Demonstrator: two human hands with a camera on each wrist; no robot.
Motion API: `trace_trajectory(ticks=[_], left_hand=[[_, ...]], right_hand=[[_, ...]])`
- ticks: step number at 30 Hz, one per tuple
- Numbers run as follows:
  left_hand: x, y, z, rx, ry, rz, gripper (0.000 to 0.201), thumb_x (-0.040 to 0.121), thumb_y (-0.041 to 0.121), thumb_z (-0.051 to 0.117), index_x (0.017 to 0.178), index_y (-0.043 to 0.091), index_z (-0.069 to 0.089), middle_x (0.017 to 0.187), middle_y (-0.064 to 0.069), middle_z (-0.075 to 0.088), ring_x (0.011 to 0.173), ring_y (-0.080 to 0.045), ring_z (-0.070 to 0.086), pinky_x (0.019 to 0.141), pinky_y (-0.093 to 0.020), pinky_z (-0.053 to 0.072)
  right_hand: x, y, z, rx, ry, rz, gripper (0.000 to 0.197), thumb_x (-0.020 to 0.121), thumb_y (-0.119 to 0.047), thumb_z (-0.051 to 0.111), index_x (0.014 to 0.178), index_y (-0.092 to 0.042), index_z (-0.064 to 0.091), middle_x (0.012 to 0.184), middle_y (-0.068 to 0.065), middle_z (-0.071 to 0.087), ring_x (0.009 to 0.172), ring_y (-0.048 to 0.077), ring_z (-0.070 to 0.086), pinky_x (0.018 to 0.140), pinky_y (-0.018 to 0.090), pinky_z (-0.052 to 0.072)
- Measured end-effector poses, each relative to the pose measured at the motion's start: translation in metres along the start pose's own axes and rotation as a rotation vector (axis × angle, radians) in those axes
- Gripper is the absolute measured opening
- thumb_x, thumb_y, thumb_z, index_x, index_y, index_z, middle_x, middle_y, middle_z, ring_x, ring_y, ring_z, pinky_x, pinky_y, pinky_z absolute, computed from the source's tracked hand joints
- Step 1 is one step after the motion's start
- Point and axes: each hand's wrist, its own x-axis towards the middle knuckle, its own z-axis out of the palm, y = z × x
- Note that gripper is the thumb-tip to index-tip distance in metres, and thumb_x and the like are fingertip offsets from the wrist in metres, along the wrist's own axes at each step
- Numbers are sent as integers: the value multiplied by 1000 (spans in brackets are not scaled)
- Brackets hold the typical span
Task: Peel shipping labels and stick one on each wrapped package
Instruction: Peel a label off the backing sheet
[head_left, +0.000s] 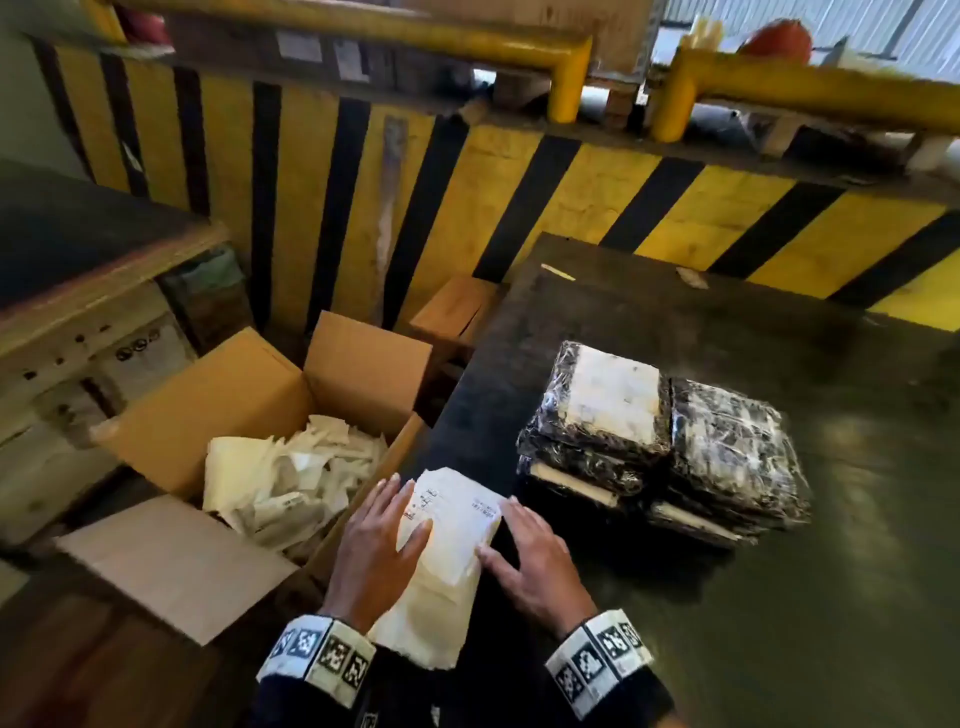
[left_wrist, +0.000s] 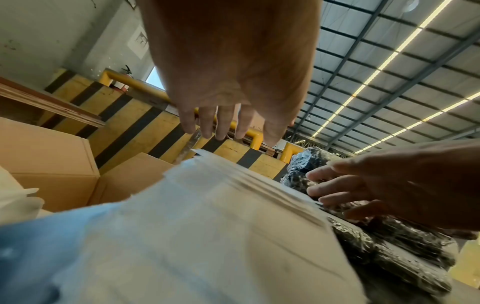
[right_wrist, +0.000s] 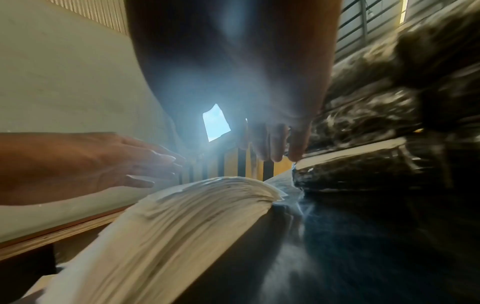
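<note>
Yellow-and-black striped barriers fill the upper half of the head view, above a dark surface that takes up the lower right. At the lower left, an open cardboard box holds crumpled white backing paper. Right of centre on the surface sit wrapped packages in shiny dark film, stacked in two piles side by side; the left pile's top package bears a white label. A thick stack of shipping labels lies at the bottom centre, at the surface's left edge. The left hand rests flat on the stack, fingers straight. The right hand touches its right edge with relaxed, extended fingers.
</note>
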Motion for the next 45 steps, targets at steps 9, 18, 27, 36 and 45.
trace_trajectory(ticks=[9, 18, 27, 36, 45], left_hand=[[45, -28, -7, -168, -80, -74, 23, 75, 34, 78, 90, 20, 69, 80, 4, 65, 70, -10, 57, 62, -19, 43], [57, -46, -10, -345, -209, -77, 17, 85, 27, 70, 73, 17, 63, 58, 5, 59, 50, -1, 50, 48, -12, 36], [50, -44, -36, -443, -224, 51, 23, 90, 33, 53, 79, 14, 59, 67, 3, 55, 57, -4, 50, 52, -15, 40], [54, 2, -67, -935, -196, -6, 21, 89, 21, 57, 98, 3, 64, 95, -17, 71, 87, -28, 70, 74, -41, 59], [53, 30, -68, -1080, -234, -100, 30, 82, 25, 61, 99, 2, 65, 97, -16, 72, 92, -31, 69, 79, -40, 58]], right_hand=[[45, -7, 25, 48, -68, 38, 113, 61, -94, 15, 148, -22, 24, 158, -3, 19, 145, 10, 14, 114, 29, 15], [38, 0, 36, 96, 9, 61, 120, 52, -95, -2, 146, -27, 27, 158, -1, 16, 146, 11, 8, 112, 23, 10], [22, -5, 25, 258, 220, 44, 89, 72, -84, 29, 132, -22, 52, 134, -20, 39, 127, -8, 28, 106, 10, 16], [-3, -41, -36, 811, 171, 88, 21, 91, -17, 59, 81, -3, 71, 82, 6, 74, 82, 13, 68, 76, 16, 48], [-26, -34, -58, 945, 185, 103, 13, 85, -13, 67, 80, -2, 72, 77, 10, 74, 76, 15, 69, 75, 18, 50]])
